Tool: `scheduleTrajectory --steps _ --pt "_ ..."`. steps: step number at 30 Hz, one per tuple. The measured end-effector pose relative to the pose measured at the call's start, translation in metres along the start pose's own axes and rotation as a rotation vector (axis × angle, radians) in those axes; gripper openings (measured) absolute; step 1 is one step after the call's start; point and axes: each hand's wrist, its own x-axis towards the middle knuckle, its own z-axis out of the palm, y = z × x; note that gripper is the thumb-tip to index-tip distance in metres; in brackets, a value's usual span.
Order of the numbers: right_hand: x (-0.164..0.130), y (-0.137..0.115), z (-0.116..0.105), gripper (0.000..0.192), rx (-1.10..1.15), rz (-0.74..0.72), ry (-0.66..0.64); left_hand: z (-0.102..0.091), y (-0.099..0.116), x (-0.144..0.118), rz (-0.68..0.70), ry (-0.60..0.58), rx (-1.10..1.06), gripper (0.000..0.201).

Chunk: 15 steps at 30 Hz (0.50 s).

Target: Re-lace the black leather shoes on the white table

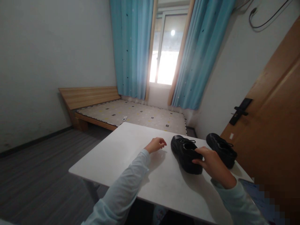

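- R hand [212,162]: fingers curled over heel end of near shoe [186,153], thumb on inner side; gripped the shoe's rear rim.
- L hand [156,144]: fingers loosely curled, held nothing; hovered just above or rested on tabletop, cannot tell which; just beside shoe's toe, L of it, not touching.
- Near shoe: black, lace-up, upright on its sole on white table [117,156]; long axis ran heel-near to toe-far, angled slightly L. Heel toward R hand, toe nearer L hand. R hand the one in contact.
- Second shoe [222,149]: black, same type, upright, R of first, near table's R edge; apart from both hands.
- Containers: none seen. Shoe openings looked empty, interiors dark.
- Surrounds: bed [131,114] beyond table, blue curtains [131,47], wooden door [269,125] at R.
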Motion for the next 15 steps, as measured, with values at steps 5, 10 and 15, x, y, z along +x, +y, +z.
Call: scheduleTrajectory --steps 5,10,15 --pt "0.007 0.042 0.007 0.016 -0.077 0.039 0.124 0.0 0.001 -0.001 -0.005 0.004 0.007 0.027" --pt "0.016 0.084 0.021 0.013 -0.162 0.05 0.221 -0.001 0.001 0.0 -0.006 0.001 0.038 0.028" --pt "0.024 0.112 0.031 0.011 -0.237 0.101 0.228 -0.001 -0.002 0.002 -0.001 0.019 0.071 0.026"
